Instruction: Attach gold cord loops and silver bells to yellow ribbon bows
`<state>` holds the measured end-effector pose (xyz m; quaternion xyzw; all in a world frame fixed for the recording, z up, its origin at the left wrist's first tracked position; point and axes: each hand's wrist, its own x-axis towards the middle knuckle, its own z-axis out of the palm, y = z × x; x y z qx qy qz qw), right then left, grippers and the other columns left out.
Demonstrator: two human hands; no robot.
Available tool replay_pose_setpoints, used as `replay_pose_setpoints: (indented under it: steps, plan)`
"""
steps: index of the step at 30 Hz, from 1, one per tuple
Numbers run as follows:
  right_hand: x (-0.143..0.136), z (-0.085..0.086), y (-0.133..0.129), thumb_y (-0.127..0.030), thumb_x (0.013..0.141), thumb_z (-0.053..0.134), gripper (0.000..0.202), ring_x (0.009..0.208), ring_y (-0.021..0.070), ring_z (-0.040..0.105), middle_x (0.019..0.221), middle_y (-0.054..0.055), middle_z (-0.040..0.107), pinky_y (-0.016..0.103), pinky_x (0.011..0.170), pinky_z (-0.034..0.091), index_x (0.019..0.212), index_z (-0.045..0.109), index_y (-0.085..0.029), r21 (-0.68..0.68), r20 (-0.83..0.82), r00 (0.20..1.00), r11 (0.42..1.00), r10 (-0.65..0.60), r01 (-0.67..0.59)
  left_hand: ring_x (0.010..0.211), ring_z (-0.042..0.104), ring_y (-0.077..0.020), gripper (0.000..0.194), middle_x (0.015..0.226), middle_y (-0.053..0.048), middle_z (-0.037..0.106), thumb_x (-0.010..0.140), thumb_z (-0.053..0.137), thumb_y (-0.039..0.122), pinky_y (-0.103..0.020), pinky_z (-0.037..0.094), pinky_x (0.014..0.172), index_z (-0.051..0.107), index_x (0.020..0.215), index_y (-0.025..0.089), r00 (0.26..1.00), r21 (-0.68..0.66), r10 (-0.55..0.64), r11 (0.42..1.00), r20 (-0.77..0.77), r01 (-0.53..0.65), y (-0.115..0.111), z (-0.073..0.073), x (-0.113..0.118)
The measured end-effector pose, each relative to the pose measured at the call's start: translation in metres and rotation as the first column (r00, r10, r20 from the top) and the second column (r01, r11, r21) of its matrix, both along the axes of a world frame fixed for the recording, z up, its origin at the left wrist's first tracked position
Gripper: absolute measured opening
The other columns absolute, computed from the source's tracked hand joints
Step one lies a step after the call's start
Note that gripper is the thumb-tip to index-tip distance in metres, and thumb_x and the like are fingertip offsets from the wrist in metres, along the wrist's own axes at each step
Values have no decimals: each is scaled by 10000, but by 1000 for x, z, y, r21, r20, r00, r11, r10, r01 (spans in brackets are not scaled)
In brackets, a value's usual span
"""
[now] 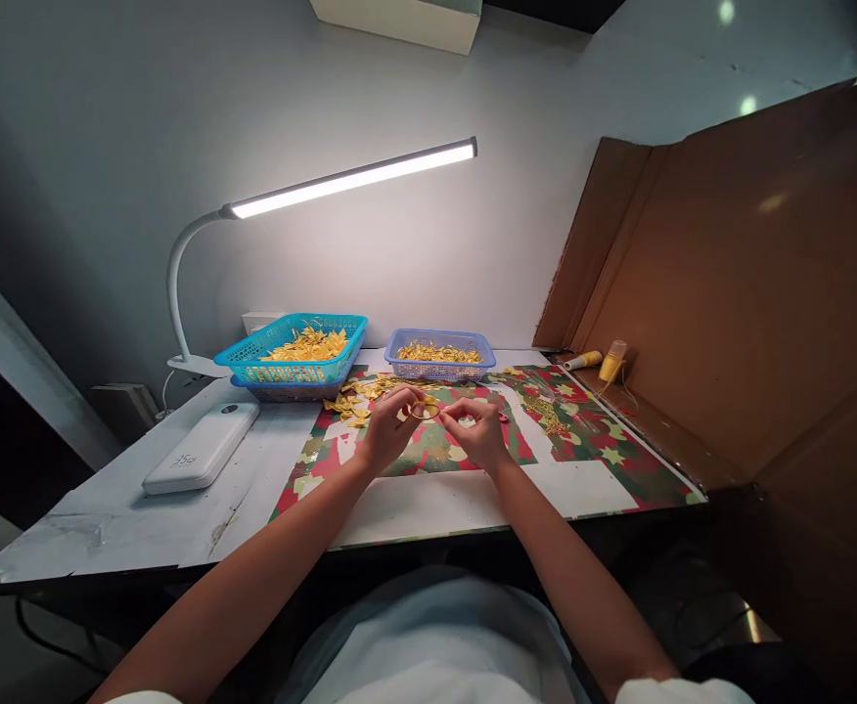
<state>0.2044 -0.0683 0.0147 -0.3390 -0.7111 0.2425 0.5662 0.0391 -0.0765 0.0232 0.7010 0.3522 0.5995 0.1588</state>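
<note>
Between my two hands is a thin gold loop (415,411), held up above the patterned sheet on the table. My left hand (390,427) is closed, its thumb and fingertips pinching the loop's left side. At the right side of the loop, my right hand (476,430) makes a pinch, thumb against forefinger; the fingertips meet the loop's edge. Whether the loop is ribbon or wire is too small to tell. Just behind my left hand lies a loose heap of yellow-gold ribbon pieces (355,403). Fine gold strands (548,416) are scattered to the right of my right hand.
A turquoise basket (242,369) of yellow pieces rests on another basket. Right of it stands a lavender basket (439,371) of small gold pieces. A white power bank (201,450) lies left under a lit lamp (355,179). Cardboard (751,293) walls the right side, near a yellow bottle (610,366).
</note>
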Motion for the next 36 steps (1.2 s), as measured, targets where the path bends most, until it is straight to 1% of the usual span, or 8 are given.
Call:
replay_pose_setpoints:
  steps: [8, 13, 17, 25, 32, 36]
  plan:
    - [0, -1, 1, -277, 749, 644, 155, 606, 178, 613, 627, 25, 685, 321, 635, 496, 610, 650, -208, -9, -10, 1000, 1000, -10, 10, 725, 530, -168, 264, 794, -52, 612, 843, 537, 295, -290, 425, 687, 454, 609, 206, 999, 63, 7, 998, -43, -4, 3, -3, -1]
    - [0, -1, 1, -267, 745, 640, 145, 604, 167, 616, 623, 21, 684, 304, 636, 503, 619, 652, -197, 0, -15, 1000, 1000, -3, 3, 726, 530, -150, 243, 798, -44, 605, 861, 510, 266, -270, 428, 655, 433, 639, 200, 995, 119, 25, 993, -95, -13, 5, -5, -3]
    - [0, -2, 2, -282, 751, 647, 150, 609, 165, 622, 630, 22, 688, 300, 639, 507, 632, 663, -193, -6, -18, 1000, 1000, 10, -10, 720, 532, -137, 232, 789, -36, 601, 859, 514, 228, -251, 434, 638, 434, 644, 195, 995, 148, 17, 989, -98, -3, 6, -6, -2]
    - [-2, -2, 3, -316, 751, 664, 165, 612, 166, 610, 641, 29, 683, 307, 634, 501, 639, 664, -194, -25, -26, 999, 999, 30, -31, 668, 495, -122, 256, 752, -19, 585, 844, 523, 240, -240, 417, 615, 407, 621, 193, 997, 66, -24, 997, -71, 29, 6, -6, 0]
    - [-1, -4, 5, -321, 743, 670, 160, 621, 170, 609, 644, 32, 682, 309, 639, 496, 646, 667, -194, -61, -39, 998, 997, 46, -49, 665, 485, -123, 259, 728, -13, 566, 839, 537, 295, -241, 405, 618, 444, 622, 188, 997, -9, -62, 998, -44, 62, 7, -6, 0]
    - [0, -5, 7, -342, 746, 675, 166, 633, 174, 606, 655, 36, 679, 310, 635, 491, 667, 675, -196, -80, -43, 997, 995, 61, -64, 680, 496, -128, 256, 738, -15, 573, 819, 558, 303, -244, 407, 629, 459, 615, 184, 997, -49, -81, 995, 9, 82, 8, -6, 0]
